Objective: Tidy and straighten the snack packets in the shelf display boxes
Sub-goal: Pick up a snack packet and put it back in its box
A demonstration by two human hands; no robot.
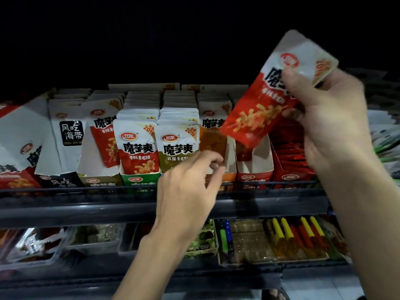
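My right hand (329, 118) grips a red and white snack packet (266, 100), lifted and tilted above a red display box (254, 167) that looks nearly empty at the front. My left hand (190, 182) is lower, in front of the orange display box (229, 167); its loosely curled fingers touch the front edge of an orange packet (213, 137) standing there. Left of it, rows of packets stand upright in a green box (138, 146) and its neighbour (177, 144).
More display boxes run along the dark shelf rail (86, 189), one white carton (19, 135) leaning at the far left. A red box of packets (290, 152) sits at the right. The lower shelf holds trays of packaged snacks (277, 239).
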